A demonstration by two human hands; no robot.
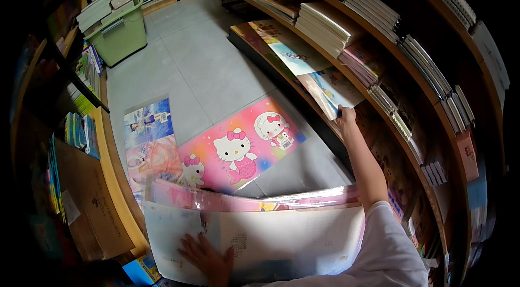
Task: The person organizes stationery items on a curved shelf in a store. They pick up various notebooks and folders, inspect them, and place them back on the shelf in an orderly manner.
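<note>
My left hand lies spread, palm down, against a stack of large sheets in clear plastic sleeves, which stands upright close to my body. My right hand reaches out to the low shelf and grips the near corner of a light-coloured illustrated sheet. Other illustrated sheets lie flat farther along that shelf. On the floor before me is a pink sheet with cartoon cats. Left of it lie a blue illustrated sheet and a pale pink one, partly hidden by the stack.
Curved-looking shelves with stacked notebooks and paper rise on the right. A green plastic bin full of white packs stands at the back left. A cardboard box and books sit by the left shelf. Grey floor tiles lie between.
</note>
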